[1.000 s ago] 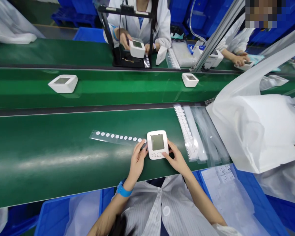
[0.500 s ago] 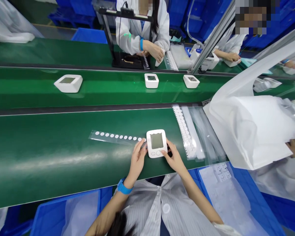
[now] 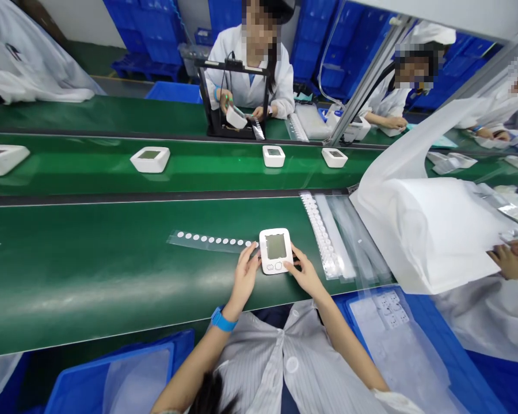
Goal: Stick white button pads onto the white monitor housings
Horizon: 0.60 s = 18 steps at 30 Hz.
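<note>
Head: one device (image 3: 275, 250) — two hands (image 3: 244, 277) (image 3: 304, 276) (touching).

Pale grey pinstriped button-front shirt (image 3: 273, 368), blue band (image 3: 223, 320) on the left wrist

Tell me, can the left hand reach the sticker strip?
Probably yes: the left hand sits at the left edge of the white display unit, fingertips beside the near end of the sticker strip, which lies uncovered on the green belt.
</note>
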Motion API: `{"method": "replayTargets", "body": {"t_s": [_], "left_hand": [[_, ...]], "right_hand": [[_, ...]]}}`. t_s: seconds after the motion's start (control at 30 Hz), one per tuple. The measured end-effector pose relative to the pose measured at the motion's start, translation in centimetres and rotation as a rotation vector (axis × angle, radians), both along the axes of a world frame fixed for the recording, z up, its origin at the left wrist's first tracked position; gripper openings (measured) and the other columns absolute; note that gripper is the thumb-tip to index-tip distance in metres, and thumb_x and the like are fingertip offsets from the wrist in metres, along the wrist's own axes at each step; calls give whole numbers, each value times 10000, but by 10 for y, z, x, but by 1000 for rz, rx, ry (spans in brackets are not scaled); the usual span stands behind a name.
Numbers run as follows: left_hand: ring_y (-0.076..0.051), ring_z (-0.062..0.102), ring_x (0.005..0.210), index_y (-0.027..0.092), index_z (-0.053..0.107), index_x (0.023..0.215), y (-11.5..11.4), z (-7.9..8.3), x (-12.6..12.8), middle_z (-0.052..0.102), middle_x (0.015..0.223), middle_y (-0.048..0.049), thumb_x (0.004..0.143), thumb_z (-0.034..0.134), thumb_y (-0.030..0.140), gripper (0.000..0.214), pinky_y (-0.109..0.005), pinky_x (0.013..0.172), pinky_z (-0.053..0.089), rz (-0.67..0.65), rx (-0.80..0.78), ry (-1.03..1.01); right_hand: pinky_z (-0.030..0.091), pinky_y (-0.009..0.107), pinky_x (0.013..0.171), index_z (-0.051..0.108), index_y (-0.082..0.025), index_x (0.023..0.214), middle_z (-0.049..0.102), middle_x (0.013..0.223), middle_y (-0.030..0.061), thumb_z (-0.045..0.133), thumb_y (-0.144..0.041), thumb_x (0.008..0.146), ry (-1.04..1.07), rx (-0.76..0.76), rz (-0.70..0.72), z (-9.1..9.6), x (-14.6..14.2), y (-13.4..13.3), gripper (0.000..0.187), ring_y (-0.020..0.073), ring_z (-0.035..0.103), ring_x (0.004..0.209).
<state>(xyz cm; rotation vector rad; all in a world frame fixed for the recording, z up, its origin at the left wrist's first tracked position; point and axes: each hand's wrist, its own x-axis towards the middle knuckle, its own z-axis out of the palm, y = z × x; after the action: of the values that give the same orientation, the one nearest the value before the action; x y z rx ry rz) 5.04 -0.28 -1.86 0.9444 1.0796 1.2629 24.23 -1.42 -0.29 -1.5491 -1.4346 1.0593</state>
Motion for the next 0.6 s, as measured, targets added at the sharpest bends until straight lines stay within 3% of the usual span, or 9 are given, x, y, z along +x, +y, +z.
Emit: {"method": "replayTargets", "body": {"t_s": [0.17, 0.43, 0.6], "left_hand": [[-273, 573, 1206, 292, 603, 1231, 1, 3, -1, 378, 1473, -90, 836, 623, 475, 435, -404, 940, 533, 6, -25, -43], [-262, 560, 1215, 276, 606, 1234, 0, 5, -1, 421, 1456, -88, 855, 610, 446, 416, -381, 925, 543, 26, -20, -18], [-279, 456, 1322, 275, 590, 1257, 0, 16, -5, 443, 1445, -89, 865, 597, 446, 427, -369, 953, 531, 75, 11, 17]], "right_hand": [[403, 432, 1067, 434, -280, 1417, 466, 1449, 45, 500, -459, 906, 118, -45, 45, 8, 4, 0, 545, 218, 466, 1293], [496, 450, 983, 296, -274, 1483, 432, 1471, 80, 652, -452, 805, 358, -107, 62, 18, -10, -5, 787, 231, 632, 1099], [558, 461, 892, 356, -304, 1454, 394, 1494, 84, 692, -449, 771, 453, -120, 74, 37, -19, 4, 775, 263, 640, 1084]]}}
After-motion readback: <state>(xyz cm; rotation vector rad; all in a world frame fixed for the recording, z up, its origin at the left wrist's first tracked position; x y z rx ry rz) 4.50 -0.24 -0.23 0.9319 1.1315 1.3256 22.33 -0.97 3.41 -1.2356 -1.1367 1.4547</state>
